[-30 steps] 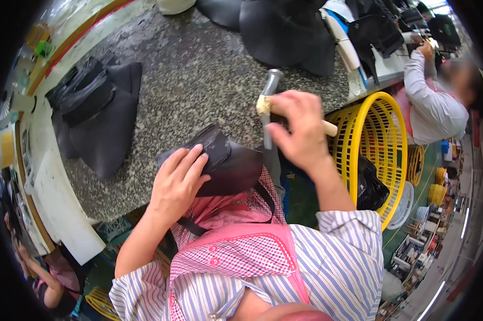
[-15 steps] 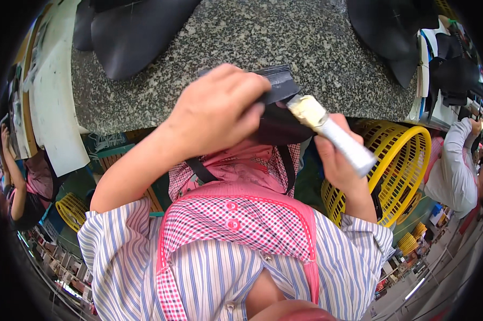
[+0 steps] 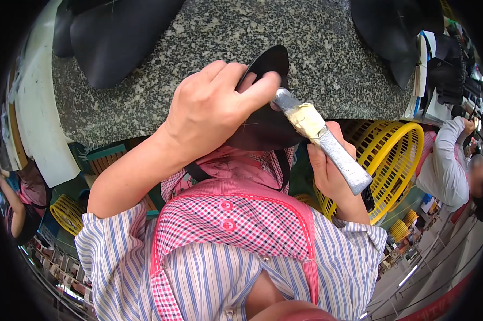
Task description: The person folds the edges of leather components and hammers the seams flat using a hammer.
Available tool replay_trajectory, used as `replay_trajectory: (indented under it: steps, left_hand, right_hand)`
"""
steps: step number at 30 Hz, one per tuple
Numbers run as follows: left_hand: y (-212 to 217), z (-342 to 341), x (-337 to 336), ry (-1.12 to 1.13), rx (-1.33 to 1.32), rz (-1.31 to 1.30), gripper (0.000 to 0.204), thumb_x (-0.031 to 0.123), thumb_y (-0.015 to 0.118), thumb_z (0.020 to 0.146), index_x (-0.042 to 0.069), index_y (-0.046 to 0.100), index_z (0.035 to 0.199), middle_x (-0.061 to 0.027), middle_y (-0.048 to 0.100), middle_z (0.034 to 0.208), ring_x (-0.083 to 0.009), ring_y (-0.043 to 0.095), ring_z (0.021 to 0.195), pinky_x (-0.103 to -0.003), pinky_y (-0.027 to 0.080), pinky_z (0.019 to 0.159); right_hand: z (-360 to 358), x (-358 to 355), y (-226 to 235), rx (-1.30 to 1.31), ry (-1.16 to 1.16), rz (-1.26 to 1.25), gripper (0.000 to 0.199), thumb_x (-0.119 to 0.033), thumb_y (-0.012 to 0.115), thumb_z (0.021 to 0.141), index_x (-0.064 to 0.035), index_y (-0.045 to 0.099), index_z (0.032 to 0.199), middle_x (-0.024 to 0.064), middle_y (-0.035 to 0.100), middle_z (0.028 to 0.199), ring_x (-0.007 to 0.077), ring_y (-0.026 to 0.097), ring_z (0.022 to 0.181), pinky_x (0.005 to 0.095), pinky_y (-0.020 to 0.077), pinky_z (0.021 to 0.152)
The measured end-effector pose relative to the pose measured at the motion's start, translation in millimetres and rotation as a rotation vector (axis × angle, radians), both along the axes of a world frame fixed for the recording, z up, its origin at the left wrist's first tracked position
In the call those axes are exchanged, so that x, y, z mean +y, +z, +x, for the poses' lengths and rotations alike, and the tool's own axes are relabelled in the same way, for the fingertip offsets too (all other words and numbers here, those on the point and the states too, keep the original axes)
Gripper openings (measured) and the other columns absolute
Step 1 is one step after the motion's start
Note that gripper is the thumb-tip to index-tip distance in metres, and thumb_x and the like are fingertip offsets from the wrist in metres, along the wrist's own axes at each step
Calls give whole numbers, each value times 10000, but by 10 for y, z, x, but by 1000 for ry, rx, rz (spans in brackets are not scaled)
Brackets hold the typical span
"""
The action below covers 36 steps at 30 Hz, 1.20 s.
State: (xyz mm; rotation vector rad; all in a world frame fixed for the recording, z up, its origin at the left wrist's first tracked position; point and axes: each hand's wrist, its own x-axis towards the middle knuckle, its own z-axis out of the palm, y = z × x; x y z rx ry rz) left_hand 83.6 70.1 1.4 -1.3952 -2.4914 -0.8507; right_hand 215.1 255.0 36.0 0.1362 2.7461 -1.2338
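While it is pinched between thumb and fingers, the black leather piece (image 3: 263, 125) sits right at the near edge of the desk (image 3: 316, 69), its rounded tip reaching over the speckled grey stone top and its lower part hanging down in front of the person's chest. Faint chalk-like crosses show on its dark surface. The left hand (image 3: 212, 109) is closed around the upper part of this piece, thumb pressed along one side and curled fingers on the other, the forearm running down to a rolled striped sleeve. Touching the piece from the right is a metal tool (image 3: 319, 136), a grey bar tilted from upper left to lower right with a wrap of cream-coloured tape around its middle. The right hand (image 3: 329, 171) grips that tool from below, fingers folded round the shaft under the taped part, so both hands are closed on something.

Further out, a pink checked apron (image 3: 236, 214) covers the striped shirt. More black leather pieces (image 3: 118, 37) lie on the far left of the desk, and other dark pieces (image 3: 391, 32) lie at its far right. A yellow plastic basket (image 3: 399, 160) stands just beside the right forearm, below the desk edge. Beyond it another person (image 3: 447, 166) in a light long sleeve works at the right rim, and a smaller yellow basket (image 3: 67, 214) sits low on the left.
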Motion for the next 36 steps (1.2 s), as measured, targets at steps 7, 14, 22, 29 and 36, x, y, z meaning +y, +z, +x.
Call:
replay_trajectory:
  steps: [7, 14, 22, 29, 36]
  left_hand:
    - [41, -119, -9, -62, -191, -44, 264, 83, 684, 693, 82, 654, 956, -97, 527, 782, -258, 561, 690, -348, 470, 588]
    - [-5, -176, 8, -18, -294, -40, 204, 109, 701, 703, 84, 674, 903, -71, 488, 692, -245, 554, 635, -349, 461, 575]
    - [6, -188, 7, -43, -297, -24, 197, 98, 698, 701, 73, 670, 895, -75, 484, 697, -248, 556, 638, -353, 461, 568]
    - [-26, -211, -55, -104, -304, 27, 214, 61, 706, 663, 72, 661, 872, -69, 485, 701, -244, 553, 644, -354, 453, 552]
    - [-78, -230, -243, -170, -149, 79, 280, 1, 705, 589, 60, 664, 860, -66, 446, 671, -232, 497, 616, -343, 421, 516]
  right_hand:
    - [-5, 5, 14, 0, -9, -22, 162, -36, 491, 876, 25, 520, 1023, 69, 491, 631, 125, 470, 509, 255, 378, 496]
    - [-190, 109, 77, 158, -1, -30, 132, -3, 557, 851, 39, 569, 975, 111, 581, 814, 159, 604, 649, 244, 459, 572]
    - [-439, 154, 124, 121, 61, 356, 133, -20, 607, 809, -19, 532, 919, 115, 580, 686, 245, 625, 615, 300, 464, 540]
    - [-477, 123, 84, 184, 86, 238, 90, -63, 568, 861, -5, 536, 922, 122, 516, 637, 265, 599, 548, 304, 456, 496]
    - [-508, 158, 133, 177, 32, 242, 95, -89, 592, 856, -16, 547, 897, 116, 533, 655, 227, 600, 535, 289, 454, 497]
